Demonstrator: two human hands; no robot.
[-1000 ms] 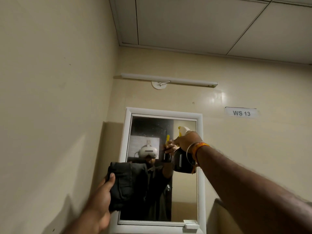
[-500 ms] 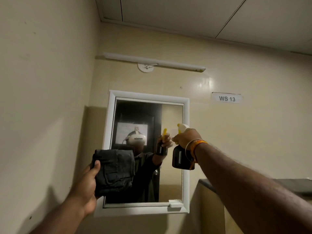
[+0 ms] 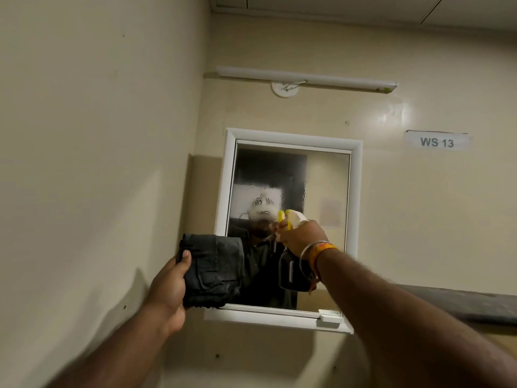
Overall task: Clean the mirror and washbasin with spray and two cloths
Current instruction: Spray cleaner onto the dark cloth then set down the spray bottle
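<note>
From the head camera I see my right hand (image 3: 303, 233) wrapped around a spray bottle (image 3: 292, 273), its yellow-and-white nozzle aimed at the mirror (image 3: 327, 180), which hangs on the wall at twelve o'clock with wet droplets spread over the middle of the glass. My left hand (image 3: 170, 287), at about nine o'clock from the bottle, grips a folded dark cloth (image 3: 214, 271) held up against the mirror's lower left corner. A tube light (image 3: 306, 79) sits above the mirror and a "WS 13" label (image 3: 437, 142) at two o'clock.
</note>
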